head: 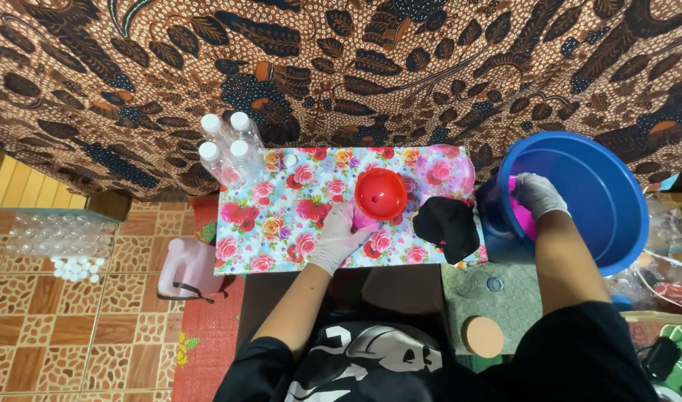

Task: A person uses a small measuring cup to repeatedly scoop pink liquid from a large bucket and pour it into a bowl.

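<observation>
A red funnel (380, 193) is glowing against a worktop (281, 223) that is showing pink, red and orange roses on pale blue. A black cloth (447, 227) is lying beside a bright blue bucket (601, 201), where a magenta scoop (521, 216) is showing. Both hands, left hand (339, 238) and right hand (538, 195), are wearing white gloves. Brown batik fabric (341, 67) with dark blue leaves is hanging behind; clear bottles (229, 145) are wearing white caps.

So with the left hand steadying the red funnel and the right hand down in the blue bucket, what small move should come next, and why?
Probably lift the pink scoop out of the blue bucket and bring it over the red funnel. The right hand grips the scoop inside the bucket, while the left hand holds what seems to be a bottle under the funnel on the floral table, ready to receive.
</observation>
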